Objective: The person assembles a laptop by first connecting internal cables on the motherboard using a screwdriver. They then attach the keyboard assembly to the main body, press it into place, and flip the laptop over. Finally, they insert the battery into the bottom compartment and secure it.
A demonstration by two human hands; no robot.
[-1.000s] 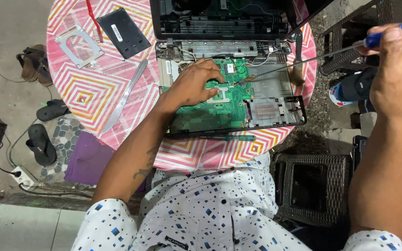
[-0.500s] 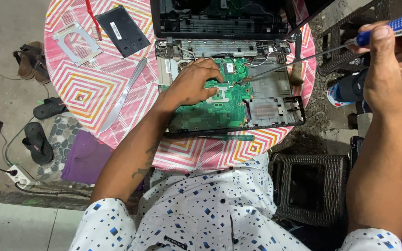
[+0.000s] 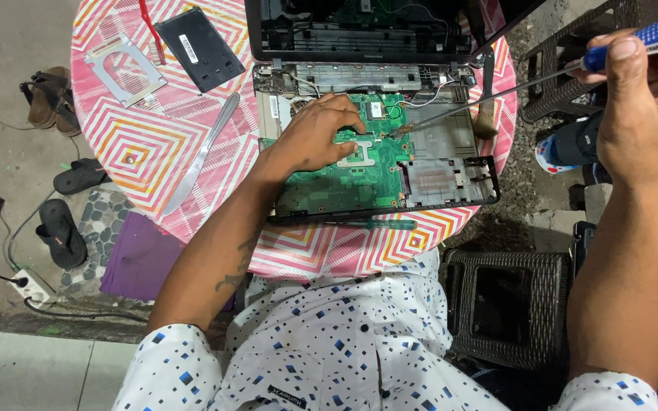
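Note:
An opened laptop (image 3: 451, 179) lies on a round table (image 3: 154, 144) with a pink zigzag cloth. Its green motherboard (image 3: 336, 186) is bare in the base. My left hand (image 3: 315, 137) rests flat on the board, fingers spread near a metal socket frame. My right hand (image 3: 645, 99) is raised at the right edge, closed on the blue handle of a long screwdriver (image 3: 496, 93). The thin shaft slants down to the left, and its tip sits at the board's right edge, just past my left fingertips.
On the cloth lie a black cover panel (image 3: 196, 47), a metal bracket (image 3: 125, 68), a red tool (image 3: 148, 27), a long metal strip (image 3: 199, 152) and a green-handled screwdriver (image 3: 375, 224). A wicker stool (image 3: 504, 304) stands right. Sandals (image 3: 62, 228) and a power strip (image 3: 30, 288) lie left.
My right hand has come closer and lower with the screwdriver, and its tip has moved in toward the motherboard. My left hand has stayed on the board.

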